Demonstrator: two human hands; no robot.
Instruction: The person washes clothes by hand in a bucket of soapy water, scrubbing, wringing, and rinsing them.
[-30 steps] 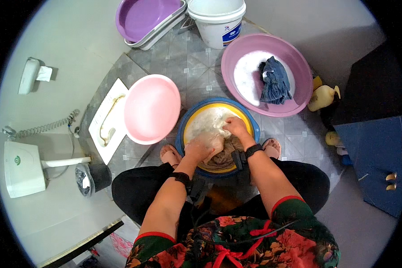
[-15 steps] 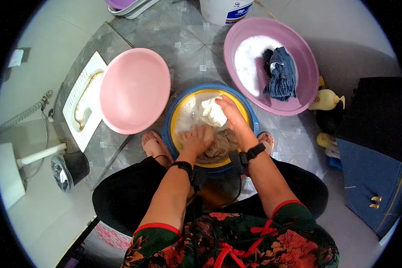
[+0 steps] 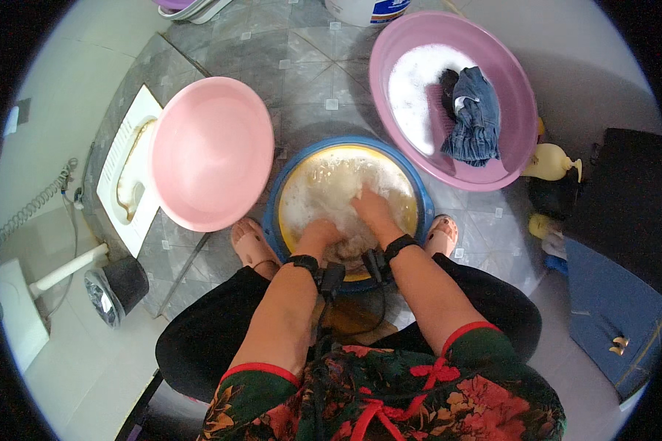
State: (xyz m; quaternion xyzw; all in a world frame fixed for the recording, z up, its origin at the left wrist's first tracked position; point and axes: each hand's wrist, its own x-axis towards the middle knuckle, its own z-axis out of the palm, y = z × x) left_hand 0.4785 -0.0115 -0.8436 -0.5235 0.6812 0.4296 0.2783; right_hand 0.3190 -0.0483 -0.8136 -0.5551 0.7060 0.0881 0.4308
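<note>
Between my feet sits a round basin (image 3: pixel 274 208) with a blue rim and yellow inside, full of cloudy, foamy water. My right hand (image 3: pixel 373 209) is dipped in it with the fingers curled on a white cloth (image 3: pixel 340 188), which shows only as a pale blur under the water. Close by on the left, my left hand (image 3: pixel 324 235) is sunk past the knuckles, its fingers hidden by the suds. A brownish cloth (image 3: pixel 357 246) lies soaked between my wrists at the near side of the basin.
A pink basin (image 3: pixel 212 154) stands at left, overlapping a white squat toilet (image 3: pixel 118 184). At the far right, a purple basin (image 3: pixel 518 110) holds suds and dark blue denim (image 3: pixel 474 121). Pump bottles (image 3: pixel 551 163) and a blue cabinet (image 3: pixel 610 309) line the right; a black bin (image 3: pixel 121 287) stands left.
My right hand has gone down into the water with the white cloth, which was held above the surface before. My left hand has sunk deeper, and its fingers no longer show.
</note>
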